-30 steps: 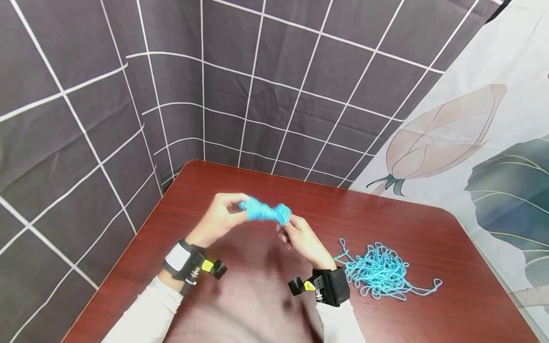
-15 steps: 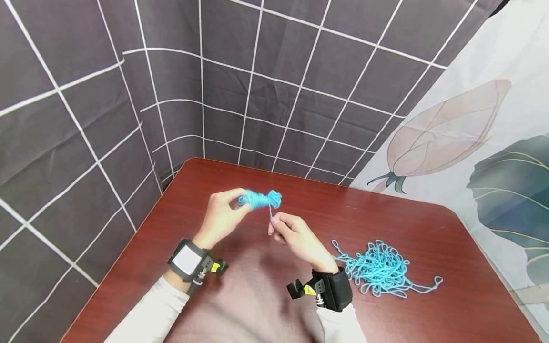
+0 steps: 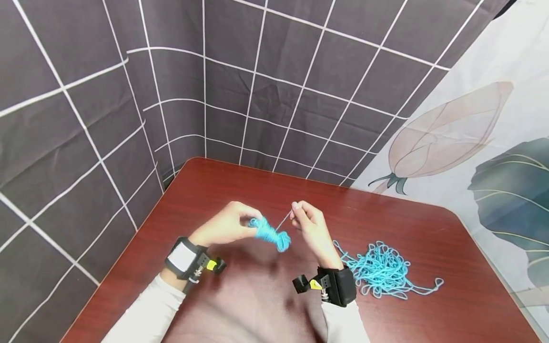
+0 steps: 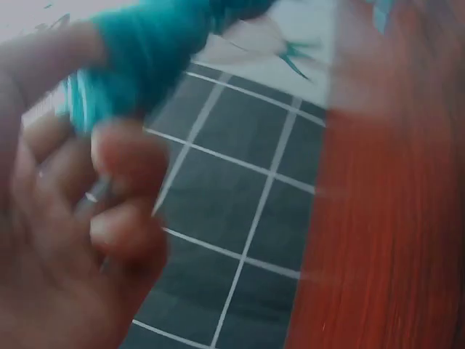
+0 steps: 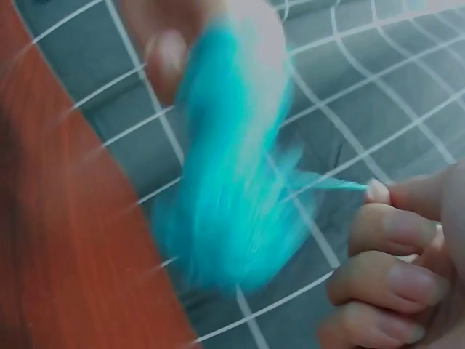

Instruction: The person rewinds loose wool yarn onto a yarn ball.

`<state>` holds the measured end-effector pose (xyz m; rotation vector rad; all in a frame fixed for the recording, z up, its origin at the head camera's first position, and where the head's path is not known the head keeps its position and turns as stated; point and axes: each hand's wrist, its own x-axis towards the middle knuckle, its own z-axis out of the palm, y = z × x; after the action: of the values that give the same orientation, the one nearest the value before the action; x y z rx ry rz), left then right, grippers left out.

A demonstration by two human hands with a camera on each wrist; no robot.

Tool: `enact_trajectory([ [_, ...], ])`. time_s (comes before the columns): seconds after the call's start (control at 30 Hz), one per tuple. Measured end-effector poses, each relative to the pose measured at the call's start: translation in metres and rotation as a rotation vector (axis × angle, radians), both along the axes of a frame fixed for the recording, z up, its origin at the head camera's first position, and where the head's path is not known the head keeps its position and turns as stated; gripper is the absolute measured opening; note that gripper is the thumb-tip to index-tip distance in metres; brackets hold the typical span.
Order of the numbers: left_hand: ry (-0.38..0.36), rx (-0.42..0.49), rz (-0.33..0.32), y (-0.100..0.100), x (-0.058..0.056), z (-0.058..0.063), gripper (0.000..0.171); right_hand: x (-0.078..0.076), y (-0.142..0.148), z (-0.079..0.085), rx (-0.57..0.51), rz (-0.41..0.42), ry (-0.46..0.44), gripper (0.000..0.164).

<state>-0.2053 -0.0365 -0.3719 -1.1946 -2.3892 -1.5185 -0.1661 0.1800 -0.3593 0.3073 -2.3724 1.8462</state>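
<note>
A bundle of blue cord, wrapped round its middle, is held above the table by my left hand, which pinches its left end between thumb and fingers. In the left wrist view the bundle is blurred, with the fingers curled beneath it. My right hand pinches a strand that runs taut from the bundle's middle, up and to the right. The right wrist view shows that strand at the thumb and forefinger, the other fingers curled.
A loose heap of blue cord lies on the reddish-brown table, right of my right wrist. Dark gridded cloth hangs behind and to the left; a white flower-printed cloth hangs at the right.
The right hand has gone from the bundle's right end, to below it with a strand, then up and right of it. The left hand has lowered slightly and the bundle's free end now tilts down.
</note>
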Motion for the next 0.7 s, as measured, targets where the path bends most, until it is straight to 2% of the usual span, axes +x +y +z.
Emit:
enact_trajectory([
  [0.07, 0.069, -0.021, 0.162, 0.003, -0.002, -0.002, 0.011, 0.004, -0.001, 0.006, 0.056, 0.033, 0.011, 0.037],
  [0.17, 0.103, 0.084, 0.401, 0.005, -0.004, -0.003, 0.012, 0.01, -0.006, 0.012, 0.162, 0.146, 0.041, 0.03],
  [0.2, 0.093, 0.14, 0.451, 0.004, -0.004, -0.002, 0.013, 0.012, -0.008, 0.014, 0.193, 0.183, 0.042, 0.028],
  [0.27, 0.035, 0.265, 0.475, 0.001, -0.004, -0.001, 0.016, 0.015, -0.014, 0.016, 0.236, 0.239, 0.031, 0.026],
  [0.33, -0.052, 0.375, 0.416, -0.002, -0.002, 0.001, 0.017, 0.016, -0.019, 0.017, 0.254, 0.265, -0.002, 0.026],
  [0.4, -0.139, 0.431, 0.297, -0.004, -0.001, 0.003, 0.016, 0.015, -0.02, 0.015, 0.252, 0.25, -0.043, 0.027],
  [0.47, -0.182, 0.401, 0.145, -0.006, 0.0, 0.004, 0.014, 0.009, -0.016, 0.007, 0.232, 0.205, -0.065, 0.027],
  [0.53, -0.187, 0.311, -0.006, -0.007, 0.0, 0.006, 0.012, 0.001, -0.008, -0.003, 0.207, 0.142, -0.075, 0.03],
  [0.57, -0.167, 0.245, -0.051, -0.007, 0.003, 0.01, 0.012, -0.001, -0.004, -0.006, 0.181, 0.119, -0.095, 0.032],
  [0.63, -0.099, 0.115, -0.069, -0.006, 0.003, 0.008, 0.013, -0.004, 0.003, -0.007, 0.133, 0.09, -0.117, 0.034],
  [0.7, -0.025, 0.026, 0.009, -0.002, 0.002, 0.006, 0.013, -0.002, 0.004, -0.003, 0.097, 0.093, -0.118, 0.036],
])
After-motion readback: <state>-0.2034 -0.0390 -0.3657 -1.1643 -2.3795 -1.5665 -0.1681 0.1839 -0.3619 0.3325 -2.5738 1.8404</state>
